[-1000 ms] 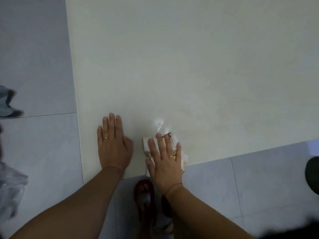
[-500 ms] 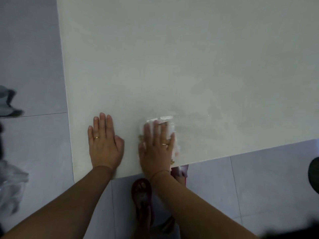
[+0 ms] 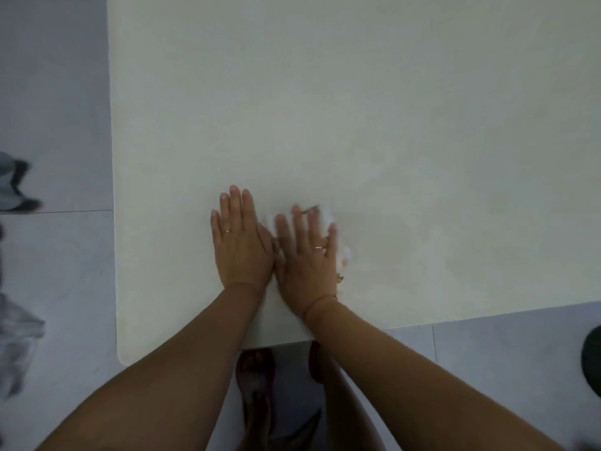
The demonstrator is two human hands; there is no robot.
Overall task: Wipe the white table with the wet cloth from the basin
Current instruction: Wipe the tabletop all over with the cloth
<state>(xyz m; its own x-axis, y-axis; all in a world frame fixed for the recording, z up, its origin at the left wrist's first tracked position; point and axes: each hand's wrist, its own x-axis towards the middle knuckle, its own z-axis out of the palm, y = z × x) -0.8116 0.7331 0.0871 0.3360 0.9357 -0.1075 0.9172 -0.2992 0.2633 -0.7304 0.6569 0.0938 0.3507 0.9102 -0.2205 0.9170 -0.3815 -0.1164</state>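
The white table (image 3: 357,109) fills most of the view, with its near-left corner low on the left. My left hand (image 3: 240,242) lies flat on the tabletop, fingers straight and together. Right beside it, my right hand (image 3: 307,255) presses flat on the white wet cloth (image 3: 344,253). The cloth is mostly hidden under the palm; only blurred white edges show past the fingertips and at the hand's right side. The two hands touch at the thumbs. No basin is in view.
Grey floor tiles (image 3: 55,92) surround the table on the left and along the near edge. My feet in dark red sandals (image 3: 257,385) stand under the near edge. A crumpled clear plastic bag (image 3: 16,346) lies at far left, a dark round object (image 3: 593,359) at far right.
Both hands have moved away from the near edge, farther onto the table. My right hand has slid the cloth up and leftward until it meets my left hand.
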